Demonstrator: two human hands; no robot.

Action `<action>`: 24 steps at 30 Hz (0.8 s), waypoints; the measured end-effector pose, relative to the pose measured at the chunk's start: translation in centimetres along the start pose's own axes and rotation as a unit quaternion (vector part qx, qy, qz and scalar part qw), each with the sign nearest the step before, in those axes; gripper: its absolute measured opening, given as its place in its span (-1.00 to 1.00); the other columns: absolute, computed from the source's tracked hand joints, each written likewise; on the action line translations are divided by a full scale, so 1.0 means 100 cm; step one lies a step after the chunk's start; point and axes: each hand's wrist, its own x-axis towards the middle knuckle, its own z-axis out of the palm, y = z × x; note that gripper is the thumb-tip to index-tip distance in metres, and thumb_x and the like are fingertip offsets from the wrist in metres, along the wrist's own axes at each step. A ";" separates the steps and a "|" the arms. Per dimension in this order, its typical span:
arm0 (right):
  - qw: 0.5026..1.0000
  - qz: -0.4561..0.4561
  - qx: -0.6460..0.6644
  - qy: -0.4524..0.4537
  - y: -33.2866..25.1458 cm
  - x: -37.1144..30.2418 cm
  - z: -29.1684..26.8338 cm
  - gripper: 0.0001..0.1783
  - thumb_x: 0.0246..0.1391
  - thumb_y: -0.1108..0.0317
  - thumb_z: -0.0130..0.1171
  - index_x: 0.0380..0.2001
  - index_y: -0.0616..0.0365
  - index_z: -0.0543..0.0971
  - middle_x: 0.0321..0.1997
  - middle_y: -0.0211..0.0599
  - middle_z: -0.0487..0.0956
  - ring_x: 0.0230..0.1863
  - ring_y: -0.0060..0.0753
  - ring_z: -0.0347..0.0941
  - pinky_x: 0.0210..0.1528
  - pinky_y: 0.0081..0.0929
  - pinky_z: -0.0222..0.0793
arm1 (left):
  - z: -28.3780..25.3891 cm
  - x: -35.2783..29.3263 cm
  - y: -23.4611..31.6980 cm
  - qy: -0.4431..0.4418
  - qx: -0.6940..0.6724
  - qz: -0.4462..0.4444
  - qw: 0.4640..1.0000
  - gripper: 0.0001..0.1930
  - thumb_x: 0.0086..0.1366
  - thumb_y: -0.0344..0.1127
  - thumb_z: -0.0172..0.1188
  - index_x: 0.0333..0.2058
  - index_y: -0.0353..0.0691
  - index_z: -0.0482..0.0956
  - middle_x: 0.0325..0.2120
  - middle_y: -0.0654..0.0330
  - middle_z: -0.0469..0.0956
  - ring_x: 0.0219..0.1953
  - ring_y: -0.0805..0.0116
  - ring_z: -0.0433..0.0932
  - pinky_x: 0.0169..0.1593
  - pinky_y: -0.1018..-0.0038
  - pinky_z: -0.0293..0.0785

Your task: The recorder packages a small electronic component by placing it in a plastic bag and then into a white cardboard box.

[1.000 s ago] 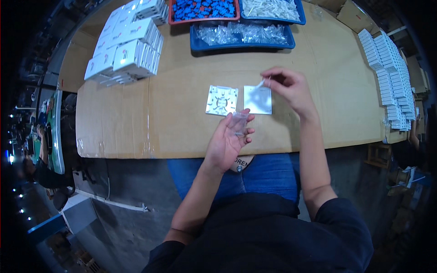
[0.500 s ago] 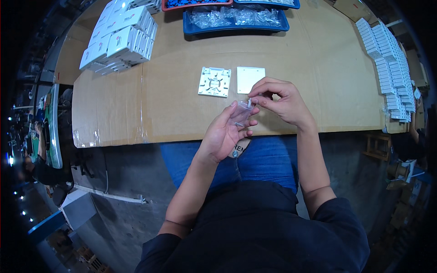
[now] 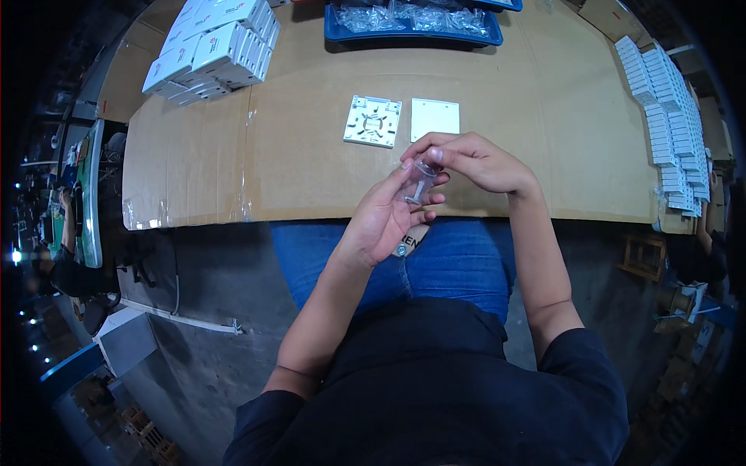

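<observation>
My left hand (image 3: 381,218) holds a small clear plastic bag (image 3: 416,177) between thumb and fingers, above the table's near edge. Inside the bag lie a slim white piece (image 3: 418,191) and a small grey bit that looks like a screw. My right hand (image 3: 483,163) is closed at the bag's upper edge, thumb and forefinger pinching there. Just beyond my hands are an opened white plastic box base (image 3: 373,122), its moulded inside facing up, and a flat white cover (image 3: 435,119) beside it.
At the far left stands a stack of white boxes (image 3: 221,50). A blue tray (image 3: 412,35) of clear bags sits at the back, and tall columns of white cases (image 3: 660,124) line the right side. The cardboard-covered table (image 3: 311,186) ends just before my lap.
The white piece that was at my right fingertips by the bag's mouth is now down inside the bag. My right fingers have moved to the bag's top edge. The whole view has shifted slightly.
</observation>
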 end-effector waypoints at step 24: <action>0.995 0.006 -0.095 -0.040 0.002 0.005 0.007 -0.46 0.53 0.03 -0.04 0.06 0.36 0.64 0.07 -0.13 0.67 0.04 -0.27 0.59 0.19 -0.32 0.48 | -0.011 0.008 -0.008 -0.010 0.009 0.006 1.000 -0.57 0.64 -0.01 -0.08 0.25 -0.16 0.42 0.03 0.15 0.59 -0.01 0.24 0.61 0.01 0.34 0.54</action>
